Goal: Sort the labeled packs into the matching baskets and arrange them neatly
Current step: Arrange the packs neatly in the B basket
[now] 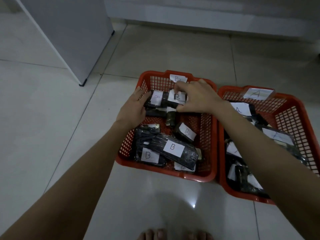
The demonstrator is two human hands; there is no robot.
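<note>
Two red mesh baskets stand side by side on the floor. The left basket (210, 135) carries a "B" tag on its far rim and holds several dark packs with white "B" labels. The right basket (294, 115) is tagged "A" and holds several "A" packs. At the far end of the B basket, my right hand (197, 99) pinches a B pack (176, 97) between thumb and fingers. My left hand (134, 106) presses flat against the left side of a neighbouring B pack (155, 98), fingers extended. A large B pack (173, 148) lies at the near end.
A white cabinet (69, 32) stands at the back left on small black feet. A white wall base (207, 16) runs along the back. Pale floor tiles surround the baskets, and my toes (173, 234) show at the bottom edge.
</note>
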